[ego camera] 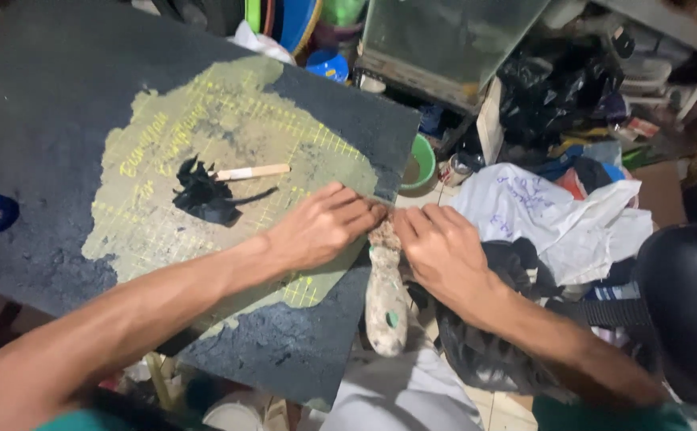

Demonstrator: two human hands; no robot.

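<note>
Both hands meet at the worktop's point(37, 104) near edge — the left hand point(320, 227) and right hand point(442, 251) pinching the top end of a grimy, pale tool handle point(386, 299). Its long axis runs toward the person, hanging off the edge. A black scrap point(203, 195) and stick point(252, 172) lie apart.

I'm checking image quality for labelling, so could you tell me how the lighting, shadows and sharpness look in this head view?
Head view: light is even on the worn cutting mat, where the wooden stick casts a thin shadow; the left hand and right hand are slightly soft at the fingertips; the grimy tool handle is clear; the dark rounded object at right shows a faint sheen; upper clutter falls into shadow.
</note>
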